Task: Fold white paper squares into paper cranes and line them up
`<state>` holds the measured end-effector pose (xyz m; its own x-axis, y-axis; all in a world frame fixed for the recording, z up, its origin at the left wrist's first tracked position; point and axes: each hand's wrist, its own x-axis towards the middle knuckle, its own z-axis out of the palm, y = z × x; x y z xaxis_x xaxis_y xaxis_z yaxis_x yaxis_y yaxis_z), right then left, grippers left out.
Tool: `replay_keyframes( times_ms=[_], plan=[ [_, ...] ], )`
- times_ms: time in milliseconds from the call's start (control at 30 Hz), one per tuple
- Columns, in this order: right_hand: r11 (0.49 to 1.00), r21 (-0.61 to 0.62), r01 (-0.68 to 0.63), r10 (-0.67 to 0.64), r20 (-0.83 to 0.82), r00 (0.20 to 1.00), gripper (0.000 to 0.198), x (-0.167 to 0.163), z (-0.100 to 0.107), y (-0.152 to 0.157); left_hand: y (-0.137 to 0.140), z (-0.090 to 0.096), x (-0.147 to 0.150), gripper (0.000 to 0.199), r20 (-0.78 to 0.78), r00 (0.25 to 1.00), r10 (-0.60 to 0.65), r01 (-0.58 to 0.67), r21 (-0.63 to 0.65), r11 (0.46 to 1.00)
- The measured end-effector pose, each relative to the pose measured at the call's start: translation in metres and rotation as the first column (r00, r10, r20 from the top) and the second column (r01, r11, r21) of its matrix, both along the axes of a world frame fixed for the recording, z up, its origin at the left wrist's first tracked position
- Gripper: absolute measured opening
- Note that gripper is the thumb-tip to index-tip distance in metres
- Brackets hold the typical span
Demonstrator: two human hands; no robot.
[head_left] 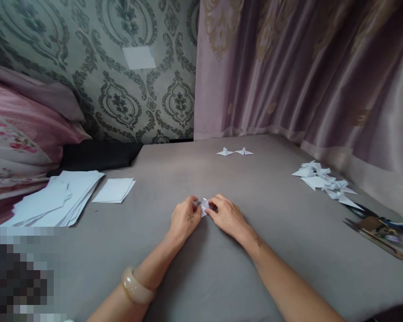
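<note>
Between my two hands is a small folded white paper piece [204,206], above the middle of the grey table. My left hand [186,218] pinches its left side, thumb and fingers closed. From the right, my right hand [226,214] grips the other side between thumb and forefinger. The fingers cover much of the paper, so its full shape is hidden. Farther back, two folded paper cranes [244,151] stand side by side with wings spread.
A heap of white folded paper cranes [322,180] lies at the right, with scissors [372,239] and other small tools nearby. On the left are a stack of square papers [113,190], larger white sheets [55,197] and a black cloth [100,155]. Curtains [248,67] hang behind the grey table [174,167].
</note>
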<state>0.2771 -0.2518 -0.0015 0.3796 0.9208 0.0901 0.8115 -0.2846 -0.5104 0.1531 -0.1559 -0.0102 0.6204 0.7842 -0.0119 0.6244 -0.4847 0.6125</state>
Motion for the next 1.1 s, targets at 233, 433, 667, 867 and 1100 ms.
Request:
replay_keyframes(
  times_ms=[233, 433, 667, 867, 1100],
  plan=[
    [0.992, 0.07, -0.105, 0.105, -0.003, 0.994, 0.02, 0.006, -0.001, 0.004, 0.003, -0.009, 0.002, 0.029, 0.301, 0.945, -0.13, 0.094, 0.132, 0.987],
    [0.99, 0.122, -0.075, 0.085, -0.077, 0.993, 0.016, 0.006, -0.007, 0.011, 0.013, -0.011, 0.006, 0.008, 0.286, 0.951, -0.116, 0.118, 0.008, 0.993],
    [0.982, 0.187, -0.018, 0.049, -0.162, 0.986, 0.012, 0.004, -0.009, 0.009, 0.013, -0.005, 0.006, 0.012, 0.238, 0.964, -0.119, 0.122, 0.005, 0.993],
    [0.981, 0.194, -0.023, 0.058, -0.18, 0.982, 0.016, 0.002, -0.01, 0.009, 0.014, -0.004, 0.003, 0.017, 0.237, 0.962, -0.137, 0.136, 0.023, 0.99],
    [0.977, 0.207, -0.041, 0.066, -0.118, 0.991, 0.019, 0.0, -0.005, 0.006, 0.016, -0.009, 0.004, 0.019, 0.235, 0.96, -0.153, 0.147, 0.043, 0.988]
  ],
)
